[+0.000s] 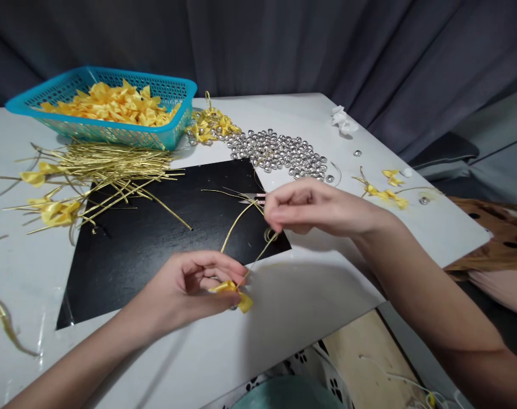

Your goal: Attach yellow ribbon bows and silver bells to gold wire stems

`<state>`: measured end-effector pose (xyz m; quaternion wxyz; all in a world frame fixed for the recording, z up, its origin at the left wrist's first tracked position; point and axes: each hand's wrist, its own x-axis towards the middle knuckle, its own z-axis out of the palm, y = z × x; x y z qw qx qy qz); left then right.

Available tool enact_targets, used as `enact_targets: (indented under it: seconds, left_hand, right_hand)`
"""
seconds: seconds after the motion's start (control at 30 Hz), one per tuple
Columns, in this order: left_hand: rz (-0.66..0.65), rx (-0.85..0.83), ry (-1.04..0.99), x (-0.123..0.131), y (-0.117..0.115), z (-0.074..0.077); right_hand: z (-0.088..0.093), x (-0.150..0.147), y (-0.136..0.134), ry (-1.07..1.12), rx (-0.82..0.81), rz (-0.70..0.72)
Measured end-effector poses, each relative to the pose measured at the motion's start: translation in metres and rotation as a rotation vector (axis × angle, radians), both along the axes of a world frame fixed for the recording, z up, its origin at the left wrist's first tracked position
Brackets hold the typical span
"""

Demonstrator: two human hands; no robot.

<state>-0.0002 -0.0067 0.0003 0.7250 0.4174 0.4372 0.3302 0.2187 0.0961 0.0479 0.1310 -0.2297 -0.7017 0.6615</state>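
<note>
My left hand [198,284] is closed, pinching a yellow ribbon bow [244,302] between thumb and fingers at the front of the table. A small silvery bit shows under the thumb. From the bow a thin gold cord [263,250] runs up to my right hand [301,207], whose thumb and fingertips are pinched on it. Another gold strand [235,224] curves between the two hands over the black mat [156,250]. Beside the right fingertips lie small scissors [250,199], their handles partly hidden by that hand.
A blue plastic basket [185,85] of yellow ribbon bows [113,102] stands at the back left. Gold cords [113,162] are piled in front of it. Silver beads [279,150] spread across the back middle. Finished-looking yellow pieces [383,196] and crumpled white tissue [342,120] lie right.
</note>
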Motion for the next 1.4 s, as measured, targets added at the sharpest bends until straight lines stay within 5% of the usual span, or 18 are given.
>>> enact_targets:
  seconds: [0.13, 0.27, 0.4, 0.63, 0.77, 1.07, 1.27, 1.4]
  left_hand:
    - [0.005, 0.02, 0.038, 0.001, 0.0, 0.001]
    - [0.071, 0.003, 0.042, 0.002, 0.001, 0.003]
    - [0.072, -0.005, 0.035, -0.001, 0.002, 0.001]
    - [0.114, 0.047, 0.085, -0.001, 0.003, 0.001]
    - [0.2, 0.033, 0.107, 0.002, 0.003, 0.007]
    - [0.207, 0.026, 0.045, -0.002, 0.006, 0.005]
    - [0.346, -0.015, 0.078, 0.0, 0.002, 0.006]
    - [0.552, 0.069, 0.161, 0.0, 0.004, 0.005]
  right_hand:
    - [-0.002, -0.001, -0.001, 0.022, -0.053, -0.112]
    - [0.005, 0.004, -0.002, -0.209, 0.141, 0.006]
    - [0.009, 0.01, 0.002, -0.296, 0.138, 0.064]
    - [0.0, 0.01, 0.01, 0.065, -0.501, 0.052]
    - [0.008, 0.009, 0.008, 0.023, -0.614, -0.097]
    - [0.003, 0.004, 0.009, 0.085, -0.383, -0.427]
    - [-0.019, -0.01, 0.009, -0.087, 0.016, -0.522]
    - [-0.027, -0.015, 0.007, -0.112, 0.087, -0.673]
